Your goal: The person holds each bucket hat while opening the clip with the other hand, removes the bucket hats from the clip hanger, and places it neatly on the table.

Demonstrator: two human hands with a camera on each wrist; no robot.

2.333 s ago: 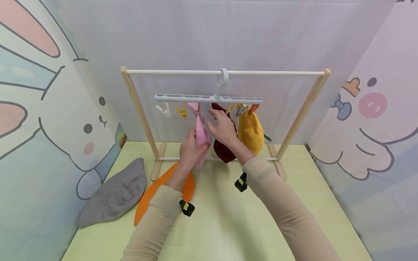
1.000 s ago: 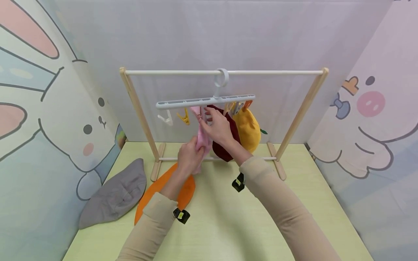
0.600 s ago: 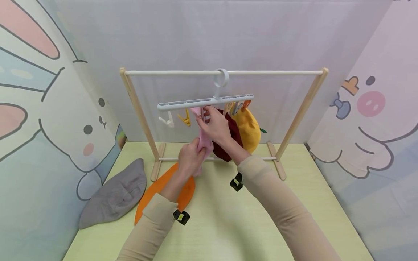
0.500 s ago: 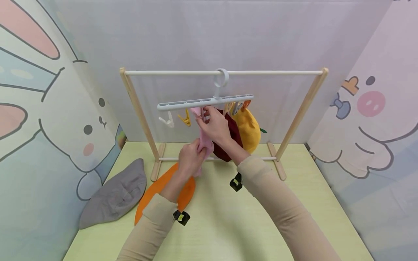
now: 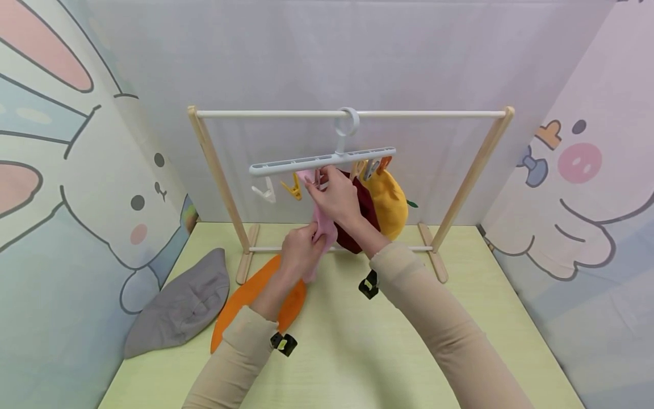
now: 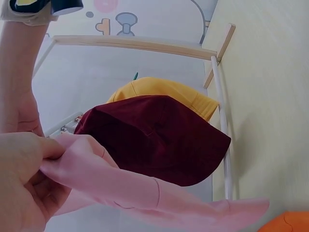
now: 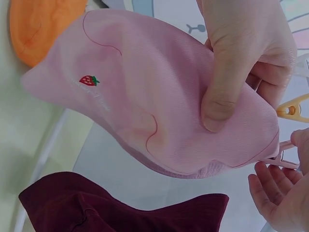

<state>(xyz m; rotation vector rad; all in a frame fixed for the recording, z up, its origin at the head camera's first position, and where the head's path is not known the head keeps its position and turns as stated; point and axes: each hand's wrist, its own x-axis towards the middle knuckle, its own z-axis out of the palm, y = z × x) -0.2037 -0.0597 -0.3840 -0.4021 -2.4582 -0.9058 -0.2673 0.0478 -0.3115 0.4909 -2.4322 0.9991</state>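
A pink bucket hat (image 7: 135, 87) with a small strawberry on it hangs below the white clip hanger (image 5: 306, 165). My left hand (image 5: 301, 248) pinches the hat's fabric between thumb and fingers; in the left wrist view the hat (image 6: 145, 191) stretches away from that hand (image 6: 21, 179). Higher up, my right hand (image 5: 337, 196) pinches a pink clothespin (image 7: 285, 160), whose tip meets the hat's edge in the right wrist view. A maroon bucket hat (image 6: 159, 140) hangs just right of the pink one, partly behind my right hand.
A yellow hat (image 5: 390, 204) hangs at the hanger's right end. White (image 5: 265, 191) and yellow (image 5: 293, 187) clothespins dangle at left. The hanger hooks over a rack bar (image 5: 429, 114). Grey (image 5: 181, 307) and orange (image 5: 291, 301) hats lie on the table at left.
My right hand has moved left from beside the pink hat onto its clothespin. The hanger has turned, its left end swinging nearer. My left hand has lowered slightly, still holding the pink hat.
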